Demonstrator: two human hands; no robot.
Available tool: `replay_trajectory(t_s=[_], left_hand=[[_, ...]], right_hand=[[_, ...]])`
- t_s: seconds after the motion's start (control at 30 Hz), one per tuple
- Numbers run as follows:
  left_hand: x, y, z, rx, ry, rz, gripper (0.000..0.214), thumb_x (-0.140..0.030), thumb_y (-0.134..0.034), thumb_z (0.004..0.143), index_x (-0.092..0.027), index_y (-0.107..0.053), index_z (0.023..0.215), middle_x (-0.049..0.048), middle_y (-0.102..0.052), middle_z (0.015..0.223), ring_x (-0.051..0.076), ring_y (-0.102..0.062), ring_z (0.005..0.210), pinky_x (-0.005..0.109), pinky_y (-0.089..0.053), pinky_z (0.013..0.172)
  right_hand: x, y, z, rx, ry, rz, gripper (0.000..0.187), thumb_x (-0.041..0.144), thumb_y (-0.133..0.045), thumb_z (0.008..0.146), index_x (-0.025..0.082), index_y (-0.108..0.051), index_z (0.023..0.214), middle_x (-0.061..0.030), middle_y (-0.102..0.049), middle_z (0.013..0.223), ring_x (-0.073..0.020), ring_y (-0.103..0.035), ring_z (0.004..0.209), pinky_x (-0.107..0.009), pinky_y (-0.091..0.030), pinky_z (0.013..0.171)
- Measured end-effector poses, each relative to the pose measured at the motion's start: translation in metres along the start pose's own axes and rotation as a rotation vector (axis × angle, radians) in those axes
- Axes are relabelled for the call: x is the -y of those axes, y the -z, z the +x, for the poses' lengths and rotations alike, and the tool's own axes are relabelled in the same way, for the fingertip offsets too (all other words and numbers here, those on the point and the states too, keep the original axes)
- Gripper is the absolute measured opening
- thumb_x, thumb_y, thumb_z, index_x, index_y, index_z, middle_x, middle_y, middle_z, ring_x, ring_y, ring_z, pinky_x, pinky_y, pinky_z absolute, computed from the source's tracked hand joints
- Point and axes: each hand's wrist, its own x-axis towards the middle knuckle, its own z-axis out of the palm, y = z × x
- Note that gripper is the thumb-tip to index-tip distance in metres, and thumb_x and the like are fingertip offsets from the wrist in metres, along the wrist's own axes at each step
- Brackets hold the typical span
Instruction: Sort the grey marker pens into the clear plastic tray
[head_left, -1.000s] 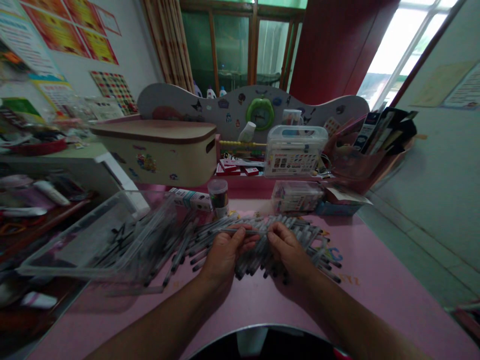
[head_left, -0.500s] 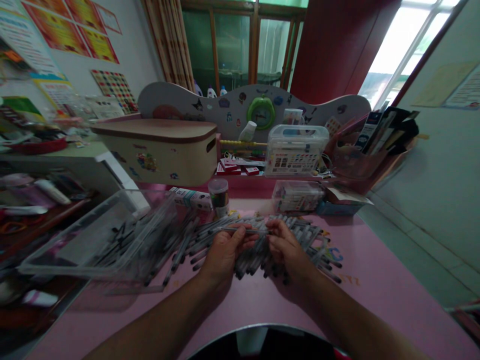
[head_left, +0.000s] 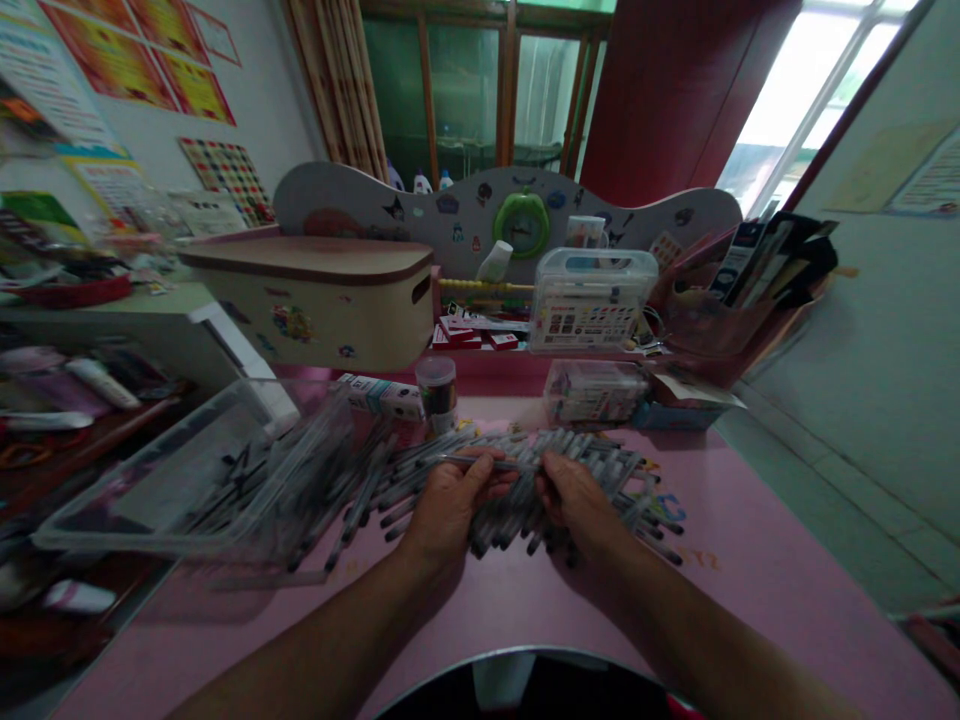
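A slim clear pen (head_left: 459, 459) lies sideways across the fingers of my left hand (head_left: 446, 505), with the thumb pressed on it. At the pen's right end, my right hand (head_left: 574, 492) is closed in a pinch; blur hides whether a separate small part sits in those fingertips. Beneath and around both hands spreads a pile of clear, dark-ended pens (head_left: 499, 525) on the pink desk (head_left: 510, 610). To the left, a clear plastic bin (head_left: 135, 545) contains black pieces and more slender pens, and some pens lie between it and the pile.
Behind the pile stand a clear lidded cup (head_left: 436, 385), a white patterned box (head_left: 382, 398) and a clear plastic case (head_left: 596, 392). A cream storage box (head_left: 322, 315) and a handled clear case (head_left: 592, 305) sit further back, below a green clock (head_left: 521, 226).
My right hand's fingers have closed in at the right end of the pen; they were more spread before. My left hand has stayed nearly still with the pen.
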Motion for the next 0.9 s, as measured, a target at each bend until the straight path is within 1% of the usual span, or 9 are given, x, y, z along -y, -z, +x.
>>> replay_trajectory(t_s=[0.07,0.17,0.23,0.33,0.47,0.6,0.73,0.83,0.9], left_hand=[[0.0004,0.0007,0.0006,-0.005,0.001,-0.003,0.023,-0.03,-0.076,0.076,-0.013,-0.068,0.088,0.0068,-0.075,0.079,0.015,-0.071,0.07,0.023,-0.056,0.069],[-0.0002,0.0012,0.0011,-0.014,-0.004,-0.016,0.023,-0.03,-0.076,0.075,-0.013,-0.068,0.088,0.0065,-0.075,0.078,0.015,-0.071,0.07,0.023,-0.056,0.069],[-0.0008,0.0008,0.0009,-0.022,-0.008,-0.015,0.023,-0.03,-0.077,0.074,-0.013,-0.068,0.088,0.0067,-0.075,0.08,0.015,-0.072,0.071,0.023,-0.056,0.069],[-0.0011,0.0,0.0004,-0.002,0.007,-0.005,0.026,-0.032,-0.078,0.072,-0.014,-0.068,0.087,0.0081,-0.076,0.083,0.018,-0.072,0.073,0.026,-0.057,0.068],[-0.001,0.002,0.0029,-0.029,-0.019,0.023,0.03,-0.036,-0.079,0.07,-0.014,-0.067,0.086,0.0076,-0.075,0.08,0.018,-0.071,0.07,0.027,-0.055,0.065],[-0.0014,0.0074,0.0082,-0.116,-0.137,0.064,0.031,-0.042,-0.076,0.073,-0.014,-0.068,0.085,0.0043,-0.073,0.079,0.016,-0.069,0.071,0.023,-0.053,0.064],[-0.0005,0.0081,0.0061,-0.132,-0.172,0.111,0.031,-0.044,-0.072,0.076,-0.015,-0.068,0.084,0.0033,-0.071,0.079,0.016,-0.067,0.07,0.025,-0.052,0.063],[-0.0003,0.0056,0.0008,-0.119,-0.19,0.156,0.026,-0.042,-0.072,0.078,-0.016,-0.068,0.081,0.0024,-0.07,0.076,0.015,-0.065,0.069,0.024,-0.051,0.067],[-0.0023,0.0044,-0.0006,-0.109,-0.218,0.163,0.025,-0.042,-0.069,0.08,-0.017,-0.068,0.08,0.0024,-0.07,0.078,0.014,-0.065,0.072,0.024,-0.05,0.07]], right_hand=[[-0.0003,0.0002,0.0007,0.0,0.022,-0.023,0.044,0.056,-0.06,0.083,0.02,-0.047,0.063,0.0058,-0.039,0.053,-0.0079,-0.031,0.045,-0.021,-0.021,0.041],[0.0005,-0.0002,0.0001,0.046,0.018,0.112,0.034,0.047,-0.072,0.075,0.022,-0.047,0.076,0.01,-0.037,0.052,-0.0063,-0.026,0.042,-0.019,-0.018,0.038],[0.001,-0.0004,-0.0008,0.085,-0.018,0.222,0.037,0.044,-0.074,0.071,0.025,-0.047,0.088,0.0116,-0.041,0.055,-0.0052,-0.024,0.039,-0.017,-0.015,0.036],[0.0001,-0.0002,-0.0007,0.1,-0.109,0.285,0.041,0.053,-0.068,0.075,0.025,-0.048,0.097,0.009,-0.053,0.061,-0.0044,-0.027,0.036,-0.015,-0.013,0.034],[-0.0023,0.0006,0.0026,0.064,-0.15,0.187,0.039,0.057,-0.061,0.08,0.02,-0.05,0.078,0.0078,-0.049,0.054,-0.0034,-0.029,0.036,-0.014,-0.019,0.033],[0.0004,0.0016,0.0032,0.022,-0.144,0.241,0.029,0.04,-0.067,0.074,0.021,-0.046,0.075,0.0086,-0.05,0.057,-0.0028,-0.031,0.035,-0.014,-0.02,0.032],[0.0042,0.0018,0.0,0.126,-0.24,0.448,0.023,0.026,-0.063,0.065,0.021,-0.05,0.083,0.0052,-0.057,0.064,-0.004,-0.035,0.037,-0.014,-0.017,0.032],[0.003,0.0007,-0.0017,0.184,-0.285,0.438,0.023,0.033,-0.067,0.071,0.019,-0.051,0.079,0.0065,-0.052,0.058,-0.0024,-0.028,0.036,-0.015,-0.012,0.033],[0.0014,0.0005,-0.0018,0.209,-0.274,0.37,0.029,0.038,-0.071,0.074,0.019,-0.049,0.073,0.0093,-0.044,0.051,-0.0016,-0.024,0.035,-0.015,-0.011,0.033]])
